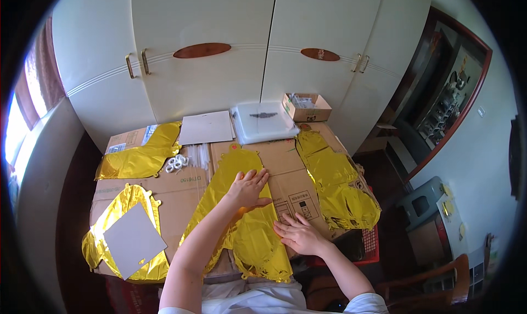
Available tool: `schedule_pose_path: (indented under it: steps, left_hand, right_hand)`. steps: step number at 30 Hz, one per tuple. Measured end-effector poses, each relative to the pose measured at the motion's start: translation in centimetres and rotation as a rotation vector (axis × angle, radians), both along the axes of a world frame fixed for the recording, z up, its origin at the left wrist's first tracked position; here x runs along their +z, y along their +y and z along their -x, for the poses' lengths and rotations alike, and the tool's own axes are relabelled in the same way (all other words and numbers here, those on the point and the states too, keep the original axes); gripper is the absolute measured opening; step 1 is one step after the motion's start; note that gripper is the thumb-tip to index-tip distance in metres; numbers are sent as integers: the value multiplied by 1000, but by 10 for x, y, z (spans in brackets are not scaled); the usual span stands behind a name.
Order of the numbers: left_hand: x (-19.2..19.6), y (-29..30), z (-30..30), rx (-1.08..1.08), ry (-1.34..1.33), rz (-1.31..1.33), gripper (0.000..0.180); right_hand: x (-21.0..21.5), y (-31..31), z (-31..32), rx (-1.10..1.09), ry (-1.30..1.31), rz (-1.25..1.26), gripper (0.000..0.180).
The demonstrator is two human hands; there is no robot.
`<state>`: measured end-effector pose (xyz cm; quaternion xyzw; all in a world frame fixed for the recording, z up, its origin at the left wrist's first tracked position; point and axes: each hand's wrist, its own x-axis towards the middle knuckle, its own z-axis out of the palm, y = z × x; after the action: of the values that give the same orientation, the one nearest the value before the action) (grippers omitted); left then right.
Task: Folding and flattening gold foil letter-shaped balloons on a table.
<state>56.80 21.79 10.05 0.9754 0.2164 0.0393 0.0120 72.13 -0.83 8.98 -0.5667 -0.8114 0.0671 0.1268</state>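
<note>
Cupboards (200,18) stand behind flattened cardboard (175,199), on which one gold foil (255,232) lies in the middle, a second foil (336,185) to its right, and an upper foil (143,157) and lower foil (118,208) to its left. Along the far edge are a clear pack (263,126), grey boards (207,128) and a box (310,117); a grey card (134,240) covers part of the lower foil. The left hand (248,189) presses the middle foil, palm down, fingers extended, the right hand (299,234) spreads its fingers at that foil's right edge, neither gripping anything, and white rings (177,163) lie beside the upper foil.
</note>
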Motion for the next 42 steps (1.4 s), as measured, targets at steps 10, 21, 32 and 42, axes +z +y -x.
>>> schedule_pose_path:
  steps: [10,21,32,42]
  left_hand:
    - [0,3,-1,15,39,33,94]
    - [-4,4,0,10,0,78,95]
    - [2,1,0,24,26,118,95]
    - [-12,6,0,4,-25,54,94]
  right_hand:
    - [13,-32,2,88,123,49,40]
    - [35,-51,35,112,287,-170,24]
    - [25,63,32,94,271,-292,22]
    - [0,102,48,296,185,-424,18]
